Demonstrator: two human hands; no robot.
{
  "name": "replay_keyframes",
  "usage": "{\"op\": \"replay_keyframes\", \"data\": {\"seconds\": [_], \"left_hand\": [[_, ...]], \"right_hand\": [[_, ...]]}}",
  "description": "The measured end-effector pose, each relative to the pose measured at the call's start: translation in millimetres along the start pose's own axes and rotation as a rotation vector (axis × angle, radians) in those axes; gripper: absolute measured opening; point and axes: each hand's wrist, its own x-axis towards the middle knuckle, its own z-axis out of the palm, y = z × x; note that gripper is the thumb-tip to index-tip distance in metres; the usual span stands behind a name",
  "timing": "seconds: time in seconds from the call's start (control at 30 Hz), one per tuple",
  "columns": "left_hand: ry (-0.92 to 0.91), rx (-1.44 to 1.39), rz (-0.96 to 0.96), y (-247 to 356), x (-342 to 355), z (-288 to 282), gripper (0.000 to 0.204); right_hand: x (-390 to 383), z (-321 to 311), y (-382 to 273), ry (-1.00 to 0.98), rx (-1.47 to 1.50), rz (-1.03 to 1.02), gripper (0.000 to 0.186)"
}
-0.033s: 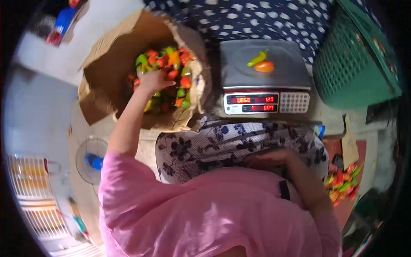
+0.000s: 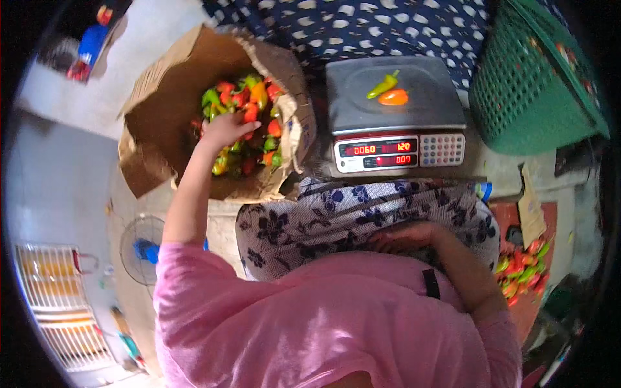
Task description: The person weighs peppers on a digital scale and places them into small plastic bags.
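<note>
My left hand [image 2: 228, 130] reaches into a large cardboard box [image 2: 169, 84], over a heap of red, green, yellow and orange peppers [image 2: 259, 95]. Its thumb stands out to the right beside a red pepper; the other fingertips point down among the peppers and are partly hidden. Nothing shows in its grasp. My right hand [image 2: 404, 237] lies loosely on the flower-patterned cloth [image 2: 349, 207] over my lap, holding nothing I can see. Right of the box is a digital scale [image 2: 349, 116] with its display lit. On its pan lie a yellow-green pepper [image 2: 383, 85] and an orange pepper [image 2: 394, 97].
A green perforated basket [image 2: 517, 97] leans at the far right. Below it, loose peppers [image 2: 522, 268] lie on a reddish surface, near a torn cardboard piece [image 2: 532, 210]. A fan [image 2: 143, 249] and a white rack [image 2: 61, 297] stand at left. Dark patterned cloth [image 2: 362, 26] hangs behind the scale.
The view has shifted slightly. My left hand is a little nearer to me over the peppers in the box. My right hand stays on my lap, and the peppers on the scale are the same.
</note>
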Motion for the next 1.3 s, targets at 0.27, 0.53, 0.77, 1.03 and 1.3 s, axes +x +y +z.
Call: {"op": "replay_keyframes", "data": {"seconds": [0.27,0.53,0.77,1.03,1.3], "left_hand": [[0.201,-1.066,0.825,46.4,-140.9,-64.3,0.036],[0.064,-0.243,1.104,226.6,-48.3,-40.9,0.054],[0.248,0.225,0.941,251.3,20.3,0.7,0.053],[0.109,-0.318,0.59,244.3,40.9,-36.1,0.06],[0.233,-0.186,0.474,254.0,104.8,-14.7,0.062]], "right_hand": [[-6.4,18.4,-13.7,0.181,-0.342,-0.054,0.059],[-1.4,2.6,1.6,0.203,-0.552,-0.073,0.058],[-4.1,-2.7,2.9,0.164,-0.447,-0.054,0.056],[4.9,-13.8,7.0,0.039,-0.354,-0.058,0.056],[2.1,-14.8,2.4,0.02,-0.307,-0.026,0.057]]}}
